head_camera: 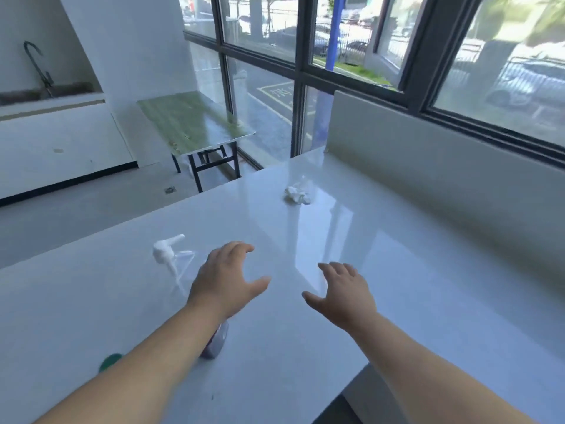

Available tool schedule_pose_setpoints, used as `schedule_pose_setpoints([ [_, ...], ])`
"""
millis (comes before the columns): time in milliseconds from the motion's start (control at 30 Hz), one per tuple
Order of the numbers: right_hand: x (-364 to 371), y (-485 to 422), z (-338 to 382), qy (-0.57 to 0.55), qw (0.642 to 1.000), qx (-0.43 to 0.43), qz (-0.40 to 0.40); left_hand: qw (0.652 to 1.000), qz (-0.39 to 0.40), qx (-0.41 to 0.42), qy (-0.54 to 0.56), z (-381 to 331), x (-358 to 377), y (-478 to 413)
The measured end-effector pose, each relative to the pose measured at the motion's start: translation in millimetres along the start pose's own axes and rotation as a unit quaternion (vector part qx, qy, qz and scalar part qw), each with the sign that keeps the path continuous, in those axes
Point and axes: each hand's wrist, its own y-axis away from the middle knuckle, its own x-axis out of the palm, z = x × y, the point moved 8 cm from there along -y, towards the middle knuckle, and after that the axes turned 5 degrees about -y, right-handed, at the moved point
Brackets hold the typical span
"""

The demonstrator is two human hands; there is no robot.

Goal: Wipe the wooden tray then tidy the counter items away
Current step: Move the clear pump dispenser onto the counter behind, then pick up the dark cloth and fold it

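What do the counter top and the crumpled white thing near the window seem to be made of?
Counter top: likely polished stone or a glossy solid surface, white; it mirrors the window frames sharply. Crumpled white thing: probably tissue or paper towel, matte, with soft irregular creases; thin cloth cannot be ruled out.

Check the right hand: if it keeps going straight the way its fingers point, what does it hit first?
Probably nothing close. The right hand is open, fingers aimed up the bare white counter. The crumpled tissue lies ahead but left of that line, so likely missed; depth is hard to judge.
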Motion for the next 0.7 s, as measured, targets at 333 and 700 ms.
schedule_pose_setpoints([
  [333,-78.7,195.1,-277.5,0.047,0.971,0.227,-0.057,0.948,0.248,0.200,-0.015,-283.1,185.5,67.4],
  [700,-76.9,437.4,-548.0,-0.041,0.885,0.459,-0.062,0.860,0.400,0.308,-0.069,-556.0,376.1,223.8],
])
